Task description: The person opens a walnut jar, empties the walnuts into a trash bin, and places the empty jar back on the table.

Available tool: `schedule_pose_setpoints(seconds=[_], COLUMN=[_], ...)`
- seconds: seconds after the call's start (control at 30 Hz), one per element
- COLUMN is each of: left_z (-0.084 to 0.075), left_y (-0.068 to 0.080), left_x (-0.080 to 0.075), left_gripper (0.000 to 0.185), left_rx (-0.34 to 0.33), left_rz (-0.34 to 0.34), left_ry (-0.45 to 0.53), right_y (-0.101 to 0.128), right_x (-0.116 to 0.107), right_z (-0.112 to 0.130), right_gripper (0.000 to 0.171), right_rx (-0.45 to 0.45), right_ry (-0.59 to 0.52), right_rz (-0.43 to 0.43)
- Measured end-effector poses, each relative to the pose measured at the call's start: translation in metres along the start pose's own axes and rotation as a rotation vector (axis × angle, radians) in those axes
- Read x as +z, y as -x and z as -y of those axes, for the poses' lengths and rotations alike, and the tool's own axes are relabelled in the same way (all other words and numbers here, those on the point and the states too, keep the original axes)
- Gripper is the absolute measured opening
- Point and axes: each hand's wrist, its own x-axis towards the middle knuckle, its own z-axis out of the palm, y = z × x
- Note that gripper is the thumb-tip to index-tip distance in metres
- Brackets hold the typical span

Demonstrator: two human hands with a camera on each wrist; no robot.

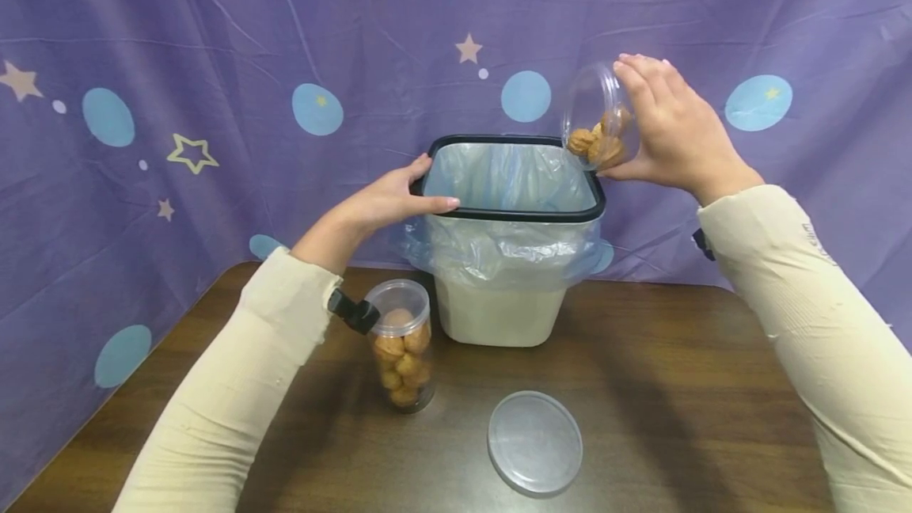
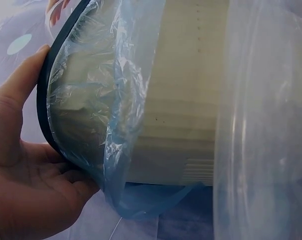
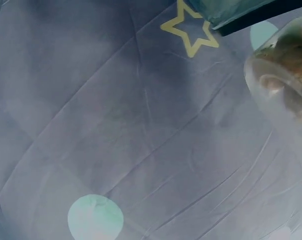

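Observation:
My right hand (image 1: 673, 125) holds a clear plastic jar (image 1: 590, 89) tipped on its side, its mouth facing left over the right rim of a trash bin (image 1: 499, 311). Several brown walnuts (image 1: 597, 145) lie in the tilted jar. At the bin's left corner my left hand (image 1: 388, 195) grips the black rim (image 1: 523, 216), thumb along the front and fingers round the side. A thin bluish bag (image 1: 513, 248) lines the bin and folds down over its outside. In the right wrist view the tilted jar (image 3: 270, 90) shows only at the right edge.
A second clear jar (image 1: 402, 347), lidded and full of walnuts, stands on the brown table (image 1: 663, 370) beside the left forearm. In front of the bin a round clear lid (image 1: 534, 443) lies flat. A purple patterned curtain (image 1: 399, 22) hangs behind.

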Motion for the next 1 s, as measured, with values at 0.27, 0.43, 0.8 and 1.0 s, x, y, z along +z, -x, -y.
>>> schedule_pose_setpoints(seconds=[0.27, 0.43, 0.8, 1.0], left_z=[-0.0012, -0.0022, -0.0031, -0.0023], left_y=[0.0016, 0.0015, 0.0011, 0.0016], left_x=[-0.001, -0.0007, -0.0002, 0.0005], left_gripper=[0.097, 0.097, 0.096, 0.097], left_rx=[-0.006, 0.0, 0.0, -0.007], left_rz=[0.002, 0.005, -0.001, 0.0], left_ry=[0.0, 0.008, 0.017, 0.019], right_y=[-0.001, 0.0007, 0.0045, 0.0046], right_x=[-0.002, -0.0013, -0.0024, -0.0044], right_z=[0.0019, 0.0017, 0.0019, 0.0028], right_gripper=[0.117, 0.117, 0.119, 0.119], right_rx=[0.035, 0.04, -0.003, -0.024], right_ry=[-0.016, -0.029, -0.073, -0.092], right_rz=[0.018, 0.04, 0.037, 0.057])
